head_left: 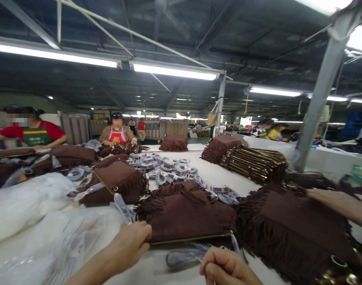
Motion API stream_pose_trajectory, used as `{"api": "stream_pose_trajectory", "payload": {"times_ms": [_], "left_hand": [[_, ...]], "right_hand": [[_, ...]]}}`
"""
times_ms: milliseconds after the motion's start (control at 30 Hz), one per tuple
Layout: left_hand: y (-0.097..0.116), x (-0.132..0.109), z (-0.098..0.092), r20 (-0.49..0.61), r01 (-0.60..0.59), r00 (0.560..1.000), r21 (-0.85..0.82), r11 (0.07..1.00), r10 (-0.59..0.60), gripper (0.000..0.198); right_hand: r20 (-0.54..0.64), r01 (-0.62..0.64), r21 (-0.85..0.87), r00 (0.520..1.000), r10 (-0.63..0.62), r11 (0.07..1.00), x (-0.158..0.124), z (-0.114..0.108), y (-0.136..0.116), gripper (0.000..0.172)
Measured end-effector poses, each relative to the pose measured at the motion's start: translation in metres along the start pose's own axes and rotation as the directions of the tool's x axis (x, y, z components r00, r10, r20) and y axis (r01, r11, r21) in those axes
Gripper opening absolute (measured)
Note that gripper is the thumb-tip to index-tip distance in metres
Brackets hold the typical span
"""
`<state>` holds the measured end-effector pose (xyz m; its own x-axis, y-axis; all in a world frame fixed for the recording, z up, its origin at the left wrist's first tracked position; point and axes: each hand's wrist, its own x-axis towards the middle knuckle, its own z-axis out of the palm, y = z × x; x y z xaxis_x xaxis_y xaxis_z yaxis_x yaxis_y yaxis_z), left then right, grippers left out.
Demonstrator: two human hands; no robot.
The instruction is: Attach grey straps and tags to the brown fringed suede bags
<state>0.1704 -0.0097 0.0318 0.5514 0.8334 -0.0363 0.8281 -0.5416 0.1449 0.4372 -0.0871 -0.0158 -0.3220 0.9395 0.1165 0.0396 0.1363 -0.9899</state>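
Note:
A dark brown fringed bag (193, 217) with a gold zipper lies in front of me on the white table. My left hand (132, 241) is closed at the bag's left corner, its fingertips partly hidden. My right hand (227, 267) is closed in a pinch just below the bag's lower right corner; what is between its fingers is hidden. Beside it, a plastic-wrapped strap (183, 257) lies below the zipper edge. Another clear plastic-wrapped piece (121, 208) sticks up behind my left hand.
Another person's hand (332, 202) rests on a stack of brown fringed bags (294, 225) at right. Behind are plastic-wrapped coiled straps (169, 168) and a bag pile with gold zippers (254, 160). Plastic sheeting (32, 202) covers the left. Co-workers sit across the table (195, 156).

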Motion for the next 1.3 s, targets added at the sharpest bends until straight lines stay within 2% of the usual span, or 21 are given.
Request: {"api": "stream_pose_trajectory", "payload": {"times_ms": [33, 100, 200, 267, 333, 533, 633, 767, 867, 967, 1033, 1067, 1100, 1167, 1233, 1300], "left_hand": [[-0.002, 0.005, 0.002, -0.077, -0.012, 0.997, 0.068, 0.998, 0.018, 0.022], [-0.004, 0.016, 0.014, -0.140, -0.065, 0.987, 0.144, 0.987, 0.085, 0.029], [-0.005, 0.033, 0.034, -0.113, -0.090, 0.987, 0.213, 0.973, 0.116, 0.022], [-0.007, 0.043, 0.038, -0.092, -0.073, 0.991, 0.225, 0.972, 0.096, 0.026], [-0.010, 0.050, 0.030, -0.106, -0.058, 0.991, 0.198, 0.979, 0.080, 0.031], [-0.013, 0.054, -0.016, -0.223, 0.007, 0.975, -0.014, 1.000, -0.010, 0.020], [-0.009, 0.047, -0.019, -0.285, -0.015, 0.958, -0.150, 0.989, -0.029, 0.019], [-0.008, 0.038, -0.001, -0.324, -0.091, 0.946, -0.349, 0.933, -0.029, 0.021], [-0.012, 0.037, 0.015, -0.348, -0.102, 0.934, -0.480, 0.871, -0.082, 0.024], [-0.018, 0.044, 0.034, -0.354, -0.037, 0.893, -0.675, 0.737, -0.279, 0.024], [-0.022, 0.051, 0.050, -0.298, 0.020, 0.863, -0.787, 0.617, -0.407, 0.024], [-0.023, 0.055, 0.057, -0.267, 0.042, 0.853, -0.821, 0.569, -0.448, 0.024], [-0.025, 0.058, 0.065, -0.243, 0.059, 0.847, -0.841, 0.538, -0.472, 0.025], [-0.027, 0.065, 0.076, -0.215, 0.074, 0.842, -0.863, 0.500, -0.496, 0.025], [-0.028, 0.068, 0.082, -0.201, 0.080, 0.837, -0.875, 0.478, -0.509, 0.025], [-0.027, 0.069, 0.084, -0.207, 0.076, 0.832, -0.876, 0.475, -0.515, 0.024]], "right_hand": [[0.024, 0.007, -0.100, 1.000, -0.004, 0.995, 0.004, 0.002, 0.002, 0.040], [0.023, 0.021, -0.287, 1.000, -0.015, 0.958, 0.011, 0.007, 0.006, 0.031], [-0.045, -0.011, -0.520, 0.999, -0.014, 0.854, 0.015, 0.008, 0.007, 0.020], [-0.083, -0.010, -0.616, 0.995, -0.052, 0.788, 0.015, 0.007, 0.007, 0.017], [-0.073, 0.040, -0.655, 0.990, -0.117, 0.755, 0.015, 0.004, 0.005, 0.016], [-0.073, 0.181, -0.601, 0.958, -0.279, 0.778, 0.023, 0.006, -0.013, 0.019], [-0.072, 0.196, -0.567, 0.956, -0.285, 0.800, 0.035, 0.015, -0.023, 0.020], [-0.033, 0.195, -0.575, 0.965, -0.261, 0.794, 0.060, 0.028, -0.022, 0.020], [-0.033, 0.185, -0.614, 0.965, -0.260, 0.768, 0.078, 0.033, -0.006, 0.022], [0.025, 0.152, -0.722, 0.981, -0.194, 0.675, 0.085, 0.039, 0.021, 0.019], [0.037, 0.129, -0.783, 0.986, -0.162, 0.608, 0.085, 0.044, 0.039, 0.017], [0.026, 0.117, -0.786, 0.987, -0.156, 0.607, 0.084, 0.045, 0.045, 0.016], [0.012, 0.105, -0.766, 0.989, -0.149, 0.634, 0.083, 0.046, 0.049, 0.016], [-0.022, 0.085, -0.654, 0.991, -0.131, 0.752, 0.082, 0.044, 0.050, 0.018], [-0.065, 0.066, -0.470, 0.992, -0.109, 0.880, 0.083, 0.039, 0.043, 0.020], [-0.079, 0.056, -0.287, 0.994, -0.082, 0.956, 0.085, 0.034, 0.033, 0.022]]}}
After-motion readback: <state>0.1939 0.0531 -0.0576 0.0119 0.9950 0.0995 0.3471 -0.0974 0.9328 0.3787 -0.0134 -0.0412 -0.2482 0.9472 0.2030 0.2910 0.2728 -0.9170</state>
